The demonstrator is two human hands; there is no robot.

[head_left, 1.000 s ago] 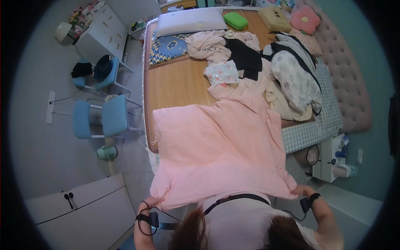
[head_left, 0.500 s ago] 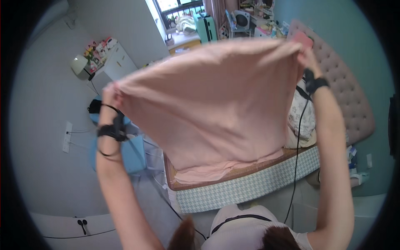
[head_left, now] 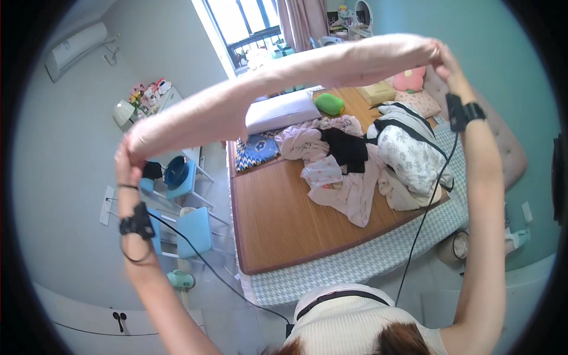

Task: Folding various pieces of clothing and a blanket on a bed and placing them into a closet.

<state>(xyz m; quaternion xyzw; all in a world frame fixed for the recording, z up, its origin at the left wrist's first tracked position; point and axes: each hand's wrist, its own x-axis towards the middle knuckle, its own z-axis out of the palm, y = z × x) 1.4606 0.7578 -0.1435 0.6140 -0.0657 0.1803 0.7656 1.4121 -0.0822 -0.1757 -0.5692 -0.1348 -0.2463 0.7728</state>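
- A round, dark blue basin (head_left: 176, 171) sits on a light blue chair (head_left: 184, 191) off the left edge of the bed (head_left: 340, 274); its inside is too dark to make out.
- Down by the right end of the bed's near edge there's a round waste bin (head_left: 445, 253) with something pale in its mouth.
- The left hand (head_left: 128, 164), raised out beyond the bed's left edge, has its fingers curled tight round one end of a plain pale pink cloth (head_left: 290, 74).
- The right hand (head_left: 447, 64), held higher, over toward the headboard (head_left: 510, 142), has its fingers closed round the other end.
- That cloth hangs in the air between the two, bowed upward in the middle and well apart from the brown woven mat (head_left: 290, 231) on the bed.
- From here it hides part of the bed's far left corner and the lower part of the bright window (head_left: 245, 26).
- A thin black cable (head_left: 416, 242) drops from the right wrist, crossing in front of the bedding.
- Mid-bed lie rumpled light pink fabric (head_left: 302, 142) and a black garment (head_left: 348, 151), just beside a white flower-printed quilt (head_left: 408, 151) nearer the headboard.
- Along the far edge rest a long white pillow (head_left: 287, 112) and a rounded green case (head_left: 329, 104).
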